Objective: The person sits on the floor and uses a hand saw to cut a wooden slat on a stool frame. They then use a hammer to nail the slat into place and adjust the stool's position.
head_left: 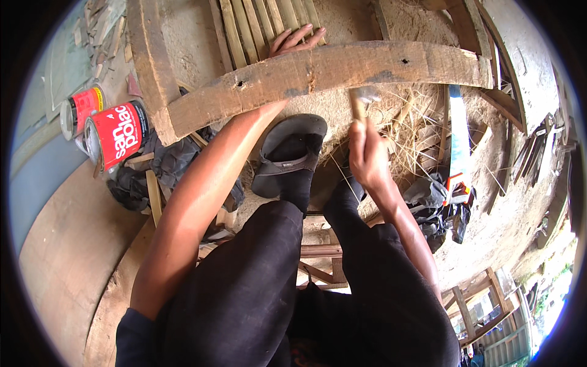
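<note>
My right hand [369,153] is wrapped round the wooden handle of a hammer [359,109], whose metal head sits just below the near edge of a wooden beam [348,66]. That beam is worn, has two dark holes and spans the upper part of the view. My left forearm passes under it. Beyond the beam, my left hand [298,40] rests with stretched fingers on the right side of several narrow wooden slats [260,27] lying side by side. Part of this hand and its wrist is hidden by the beam.
Two red paint cans [119,136] stand at the left beside crumpled black plastic [174,162]. A hand saw [458,131] leans at the right, near loose fibres [416,131] and more black plastic. My sandalled foot [292,153] is below the beam. Wooden frames stand at lower right.
</note>
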The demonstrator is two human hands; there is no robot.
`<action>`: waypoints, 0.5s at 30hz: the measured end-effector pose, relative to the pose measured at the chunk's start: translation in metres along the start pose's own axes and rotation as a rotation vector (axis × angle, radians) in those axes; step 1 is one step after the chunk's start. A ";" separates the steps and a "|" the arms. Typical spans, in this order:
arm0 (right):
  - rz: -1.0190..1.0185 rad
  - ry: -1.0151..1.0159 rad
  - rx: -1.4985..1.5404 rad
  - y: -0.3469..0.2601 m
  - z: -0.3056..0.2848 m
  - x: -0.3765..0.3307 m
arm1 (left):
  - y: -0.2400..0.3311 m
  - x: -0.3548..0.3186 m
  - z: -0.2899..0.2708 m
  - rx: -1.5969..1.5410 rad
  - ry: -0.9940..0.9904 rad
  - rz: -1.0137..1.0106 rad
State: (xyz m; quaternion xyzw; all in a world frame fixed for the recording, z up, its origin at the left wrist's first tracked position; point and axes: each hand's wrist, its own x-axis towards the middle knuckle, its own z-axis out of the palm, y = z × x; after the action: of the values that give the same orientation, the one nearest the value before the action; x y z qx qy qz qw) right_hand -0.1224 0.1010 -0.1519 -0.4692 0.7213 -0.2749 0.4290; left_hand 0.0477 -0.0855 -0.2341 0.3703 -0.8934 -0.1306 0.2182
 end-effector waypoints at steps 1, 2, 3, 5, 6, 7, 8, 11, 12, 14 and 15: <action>0.024 -0.025 -0.068 0.001 0.001 0.003 | 0.000 0.003 -0.002 0.040 0.003 0.055; 0.012 -0.015 -0.040 0.002 -0.002 0.003 | 0.000 0.006 -0.003 0.079 0.005 0.110; 0.000 -0.012 -0.009 0.000 -0.004 0.003 | -0.001 0.004 -0.005 0.071 0.003 0.100; -0.072 0.028 0.068 -0.003 -0.004 -0.003 | -0.001 -0.001 -0.007 0.055 0.000 0.080; -0.139 0.071 0.136 -0.002 -0.004 -0.007 | 0.001 -0.001 -0.007 0.016 -0.006 0.034; -0.145 0.088 0.129 -0.002 -0.003 -0.007 | 0.005 -0.001 -0.007 -0.024 -0.012 -0.011; -0.151 0.106 0.123 -0.002 -0.001 -0.006 | 0.006 0.000 -0.007 -0.019 -0.015 -0.010; 0.031 -0.072 -0.139 -0.009 -0.006 0.007 | 0.006 0.005 -0.007 0.077 -0.022 0.083; -0.010 -0.052 -0.078 -0.011 -0.006 0.006 | 0.003 0.003 -0.007 0.087 -0.017 0.080; -0.092 -0.011 0.045 -0.017 -0.006 0.001 | -0.003 -0.003 -0.007 0.106 -0.006 0.073; -0.180 0.061 0.083 -0.012 -0.006 -0.003 | 0.000 0.000 -0.008 0.097 -0.003 0.088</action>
State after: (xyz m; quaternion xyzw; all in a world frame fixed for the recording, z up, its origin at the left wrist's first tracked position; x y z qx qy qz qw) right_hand -0.1214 0.0986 -0.1381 -0.5053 0.6769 -0.3563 0.3994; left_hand 0.0519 -0.0855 -0.2267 0.3405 -0.9145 -0.0782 0.2041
